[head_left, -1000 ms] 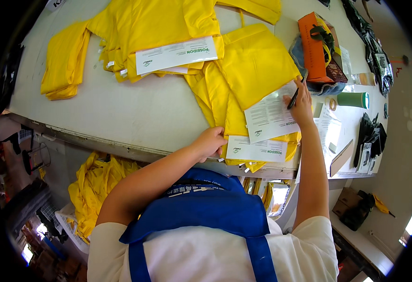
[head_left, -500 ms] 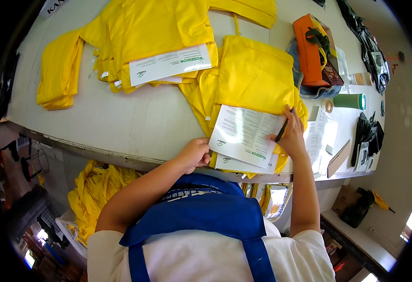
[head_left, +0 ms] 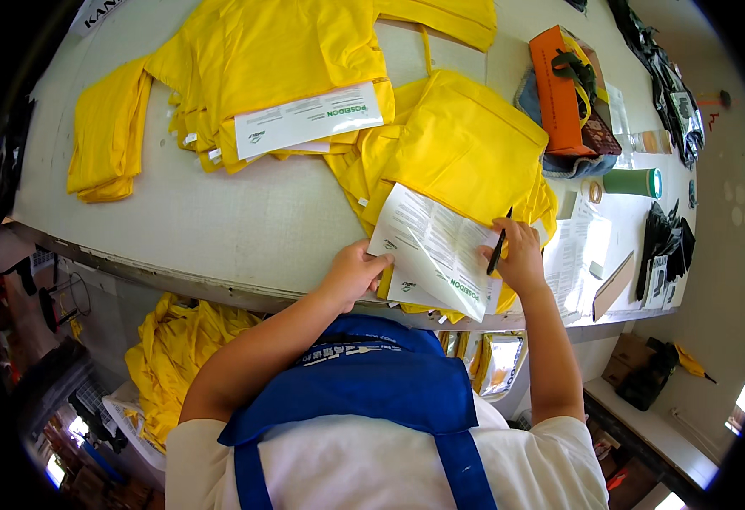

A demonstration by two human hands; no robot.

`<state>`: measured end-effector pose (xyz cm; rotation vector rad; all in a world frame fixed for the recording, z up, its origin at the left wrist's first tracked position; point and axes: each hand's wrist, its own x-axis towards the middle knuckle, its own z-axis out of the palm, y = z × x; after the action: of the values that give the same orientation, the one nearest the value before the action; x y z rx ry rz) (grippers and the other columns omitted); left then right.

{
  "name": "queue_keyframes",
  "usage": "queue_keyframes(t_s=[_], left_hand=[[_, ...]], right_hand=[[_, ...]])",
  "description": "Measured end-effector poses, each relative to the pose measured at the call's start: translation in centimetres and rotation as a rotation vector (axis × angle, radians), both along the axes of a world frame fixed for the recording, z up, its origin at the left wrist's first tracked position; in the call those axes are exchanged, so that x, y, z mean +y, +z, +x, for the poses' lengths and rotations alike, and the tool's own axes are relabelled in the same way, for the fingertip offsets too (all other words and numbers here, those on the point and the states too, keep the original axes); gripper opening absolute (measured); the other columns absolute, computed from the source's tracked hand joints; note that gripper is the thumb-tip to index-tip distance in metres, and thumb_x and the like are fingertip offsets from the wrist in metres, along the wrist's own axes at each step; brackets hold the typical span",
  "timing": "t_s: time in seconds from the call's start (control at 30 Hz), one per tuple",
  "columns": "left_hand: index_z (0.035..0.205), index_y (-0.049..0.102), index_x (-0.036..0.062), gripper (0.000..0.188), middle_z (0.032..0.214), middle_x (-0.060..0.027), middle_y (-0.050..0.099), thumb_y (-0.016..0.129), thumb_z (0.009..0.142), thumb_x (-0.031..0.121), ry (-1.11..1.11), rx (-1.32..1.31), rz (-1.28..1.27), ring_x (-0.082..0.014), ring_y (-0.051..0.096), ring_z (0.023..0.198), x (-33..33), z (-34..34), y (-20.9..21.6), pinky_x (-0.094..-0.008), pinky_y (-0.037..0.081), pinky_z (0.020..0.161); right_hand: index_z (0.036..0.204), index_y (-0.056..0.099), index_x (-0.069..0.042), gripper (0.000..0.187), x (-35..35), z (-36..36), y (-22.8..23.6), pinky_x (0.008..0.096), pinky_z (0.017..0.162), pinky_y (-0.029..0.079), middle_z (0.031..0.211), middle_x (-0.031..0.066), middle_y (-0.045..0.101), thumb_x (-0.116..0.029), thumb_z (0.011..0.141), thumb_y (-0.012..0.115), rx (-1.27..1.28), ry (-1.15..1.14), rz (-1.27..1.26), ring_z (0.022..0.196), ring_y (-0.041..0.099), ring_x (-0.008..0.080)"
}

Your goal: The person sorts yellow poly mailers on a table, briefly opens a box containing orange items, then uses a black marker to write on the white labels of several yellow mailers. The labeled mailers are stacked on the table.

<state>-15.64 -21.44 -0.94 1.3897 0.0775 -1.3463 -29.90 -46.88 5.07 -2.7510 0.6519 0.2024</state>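
Observation:
My left hand (head_left: 354,274) rests on the lower left corner of a stack of white printed sheets (head_left: 435,246) at the table's near edge. My right hand (head_left: 519,257) grips a black pen (head_left: 497,246) and presses on the right side of the same sheets. The top sheet lies over a folded yellow garment (head_left: 466,149). More yellow garments (head_left: 253,68) are piled further back, with another printed sheet (head_left: 309,119) on top of them.
An orange pouch (head_left: 557,93) on a blue and brown bundle, a green cylinder (head_left: 634,182), black bags (head_left: 662,242), loose papers (head_left: 578,255) and a cardboard piece (head_left: 612,285) fill the table's right end. Yellow garments (head_left: 177,357) lie heaped below the table edge.
My right hand drew the printed sheet with the pen toward me and to the left, over the yellow garment. My left hand stayed at the sheets' lower left corner.

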Motion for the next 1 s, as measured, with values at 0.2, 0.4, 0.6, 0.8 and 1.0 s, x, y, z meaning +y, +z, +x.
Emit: queue_keyframes(t_s=[0.2, 0.4, 0.6, 0.8, 1.0], left_hand=[[0.091, 0.057, 0.0027, 0.014, 0.067, 0.0001, 0.053, 0.062, 0.088, 0.016, 0.078, -0.058, 0.035, -0.0048, 0.043, 0.046, 0.5, 1.4, 2.3, -0.0206, 0.029, 0.037], [0.093, 0.060, 0.0009, 0.023, 0.072, -0.0031, 0.058, 0.063, 0.088, 0.023, -0.043, -0.168, -0.032, -0.0065, 0.047, 0.047, 0.1, 1.9, 2.8, -0.0221, 0.035, 0.041], [0.111, 0.056, 0.0008, 0.027, 0.099, -0.0068, 0.062, 0.059, 0.089, 0.016, 0.005, -0.823, 0.031, -0.0084, 0.052, 0.053, -3.0, 4.9, -1.2, -0.0238, 0.043, 0.046], [0.109, 0.054, 0.0033, 0.023, 0.087, -0.0045, 0.059, 0.059, 0.088, 0.014, -0.044, -0.390, 0.064, -0.0087, 0.052, 0.061, -6.0, 6.0, -0.2, -0.0246, 0.042, 0.048], [0.093, 0.053, 0.0088, 0.009, 0.069, 0.0024, 0.050, 0.057, 0.090, 0.016, -0.135, -0.142, 0.075, -0.0062, 0.045, 0.054, -5.6, 6.3, 0.6, -0.0219, 0.034, 0.047]], right_hand=[[0.118, 0.047, -0.007, 0.076, 3.5, -0.4, 1.5, 0.0480, 0.101, 0.032, 0.122, 0.0136, 0.056, -0.043, 0.061, 0.081, -0.353, 0.127, 0.213, 0.116, 0.047, 0.0378], [0.108, 0.051, -0.008, 0.045, 7.9, 0.6, 0.4, 0.0452, 0.097, 0.040, 0.119, 0.0130, 0.059, -0.013, 0.068, 0.072, -0.158, 0.355, -0.012, 0.118, 0.050, 0.0346], [0.094, 0.059, -0.007, 0.026, 5.9, -0.6, -0.2, 0.0410, 0.090, 0.048, 0.104, 0.0085, 0.066, 0.004, 0.071, 0.056, -0.398, 0.357, -0.028, 0.099, 0.063, 0.0276], [0.093, 0.059, -0.009, 0.018, 4.0, -0.6, 1.0, 0.0444, 0.096, 0.044, 0.108, 0.0080, 0.066, -0.002, 0.077, 0.057, -0.489, 0.445, -0.121, 0.106, 0.062, 0.0259], [0.089, 0.060, -0.011, 0.010, 1.4, -0.6, 2.3, 0.0432, 0.097, 0.041, 0.109, 0.0065, 0.066, -0.009, 0.079, 0.060, -0.505, 0.536, -0.260, 0.106, 0.062, 0.0258]])
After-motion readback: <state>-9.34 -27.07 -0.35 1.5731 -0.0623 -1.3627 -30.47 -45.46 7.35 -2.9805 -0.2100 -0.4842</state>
